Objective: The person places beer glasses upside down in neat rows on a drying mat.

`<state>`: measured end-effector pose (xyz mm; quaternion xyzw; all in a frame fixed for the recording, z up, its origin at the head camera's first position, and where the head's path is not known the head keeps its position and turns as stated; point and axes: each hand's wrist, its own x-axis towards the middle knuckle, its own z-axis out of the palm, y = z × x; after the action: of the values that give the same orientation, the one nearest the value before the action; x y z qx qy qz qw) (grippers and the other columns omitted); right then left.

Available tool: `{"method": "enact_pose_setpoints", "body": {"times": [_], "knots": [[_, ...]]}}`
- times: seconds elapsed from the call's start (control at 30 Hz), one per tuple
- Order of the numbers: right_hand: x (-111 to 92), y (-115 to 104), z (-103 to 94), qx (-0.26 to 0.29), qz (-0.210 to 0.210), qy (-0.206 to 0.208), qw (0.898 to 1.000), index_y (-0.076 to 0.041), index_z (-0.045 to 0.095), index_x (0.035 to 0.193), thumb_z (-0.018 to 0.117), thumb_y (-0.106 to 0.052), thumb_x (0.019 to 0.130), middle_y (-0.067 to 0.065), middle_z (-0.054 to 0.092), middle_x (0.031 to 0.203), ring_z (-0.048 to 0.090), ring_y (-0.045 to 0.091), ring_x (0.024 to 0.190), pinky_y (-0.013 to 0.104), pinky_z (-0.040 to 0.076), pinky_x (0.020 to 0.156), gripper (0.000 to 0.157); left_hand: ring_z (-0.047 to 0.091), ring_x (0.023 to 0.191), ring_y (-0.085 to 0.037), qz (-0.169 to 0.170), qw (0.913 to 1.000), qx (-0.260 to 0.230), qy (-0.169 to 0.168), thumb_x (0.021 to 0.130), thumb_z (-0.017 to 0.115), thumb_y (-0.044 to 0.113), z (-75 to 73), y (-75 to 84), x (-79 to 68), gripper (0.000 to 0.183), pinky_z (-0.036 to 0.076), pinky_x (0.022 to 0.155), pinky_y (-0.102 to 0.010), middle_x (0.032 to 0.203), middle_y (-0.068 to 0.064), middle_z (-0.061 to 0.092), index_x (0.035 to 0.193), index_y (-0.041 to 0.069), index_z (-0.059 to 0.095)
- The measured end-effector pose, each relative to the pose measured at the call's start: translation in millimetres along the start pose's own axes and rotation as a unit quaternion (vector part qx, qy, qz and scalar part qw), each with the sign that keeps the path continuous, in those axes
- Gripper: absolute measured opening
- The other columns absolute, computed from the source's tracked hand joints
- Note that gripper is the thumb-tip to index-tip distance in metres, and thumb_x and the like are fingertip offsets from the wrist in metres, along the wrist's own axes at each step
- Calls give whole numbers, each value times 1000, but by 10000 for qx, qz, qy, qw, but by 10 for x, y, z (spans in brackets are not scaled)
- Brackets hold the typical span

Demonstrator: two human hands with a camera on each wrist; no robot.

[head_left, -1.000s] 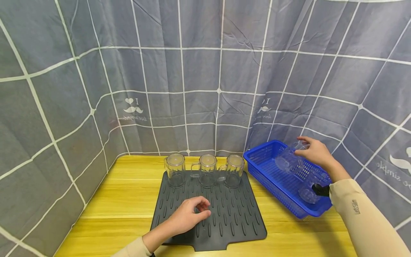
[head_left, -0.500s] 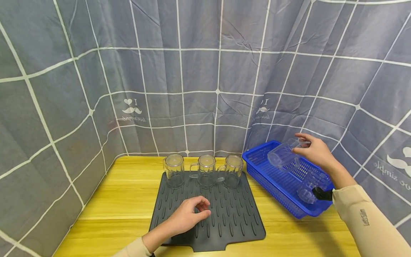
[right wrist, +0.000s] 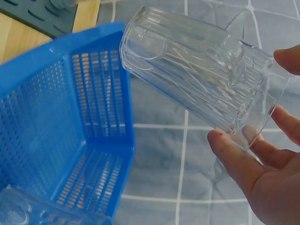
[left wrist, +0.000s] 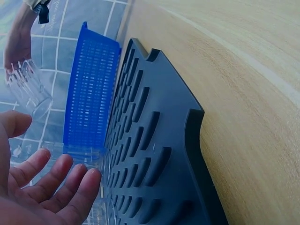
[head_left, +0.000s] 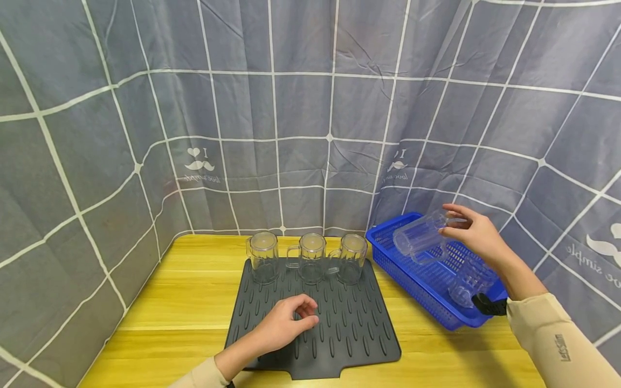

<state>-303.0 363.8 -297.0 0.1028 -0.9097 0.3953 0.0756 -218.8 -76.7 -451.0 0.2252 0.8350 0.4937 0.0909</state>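
My right hand (head_left: 473, 230) grips a clear glass mug (head_left: 419, 237) round its rim end, above the blue basket. In the right wrist view that mug (right wrist: 192, 70) lies tilted, its base away from the palm and the thumb and fingers round the rim. Another clear mug (head_left: 468, 285) lies in the near part of the basket. My left hand (head_left: 286, 326) is over the dark drying mat, fingers loosely bent, holding nothing. Three mugs stand upside down along the mat's far edge: a left one (head_left: 264, 258), a middle one (head_left: 312, 258) and a right one (head_left: 351, 258).
The blue perforated basket (head_left: 412, 285) stands at an angle right of the ridged drying mat (head_left: 354, 334). Both are on a yellow wood-grain table (head_left: 179, 291). A grey curtain with white grid lines (head_left: 301, 108) hangs behind and at both sides.
My right hand has raised the mug from the basket and tilted it, its base swinging left. My left hand and the three mugs on the mat have stayed in place.
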Motion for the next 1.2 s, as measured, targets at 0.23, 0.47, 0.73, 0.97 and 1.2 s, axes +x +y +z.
{"method": "enact_pose_setpoints", "body": {"times": [0.23,0.47,0.73,0.97,1.2], "knots": [[-131,-53,111,151,-94,-71,9998,-13,38,156,69,-30,97,21,47,148,55,9,117,11,48,80,69,62,93,-11,-1,10000,-54,15,99,65,32,12,-8,15,18,51,77,-28,101,7,66,114,22,65],[-281,-67,234,640,-206,-247,9974,-17,38,156,68,-27,98,17,46,147,56,-10,109,13,50,84,66,62,94,-12,5,9999,-106,-3,99,65,35,-3,-13,8,22,52,77,-29,103,6,66,116,22,64],[-422,-79,382,1115,-113,-473,9926,-21,38,157,67,-26,98,12,45,148,59,-6,110,18,51,86,66,62,94,-11,45,10000,-47,61,99,64,34,-7,-12,3,24,51,75,-29,103,6,66,120,22,63],[-513,-37,552,1560,-245,-601,9856,-16,38,156,64,-19,100,13,45,147,62,-1,111,22,53,87,62,63,95,-10,47,9999,-41,150,99,64,33,0,3,21,28,51,77,-31,108,7,64,125,23,60],[-609,-16,707,1998,-244,-739,9768,-16,38,155,63,-15,100,2,49,143,63,1,112,26,55,86,61,62,99,-12,25,9998,-181,96,100,63,39,7,24,27,40,52,78,-32,115,-1,64,135,23,53]]}}
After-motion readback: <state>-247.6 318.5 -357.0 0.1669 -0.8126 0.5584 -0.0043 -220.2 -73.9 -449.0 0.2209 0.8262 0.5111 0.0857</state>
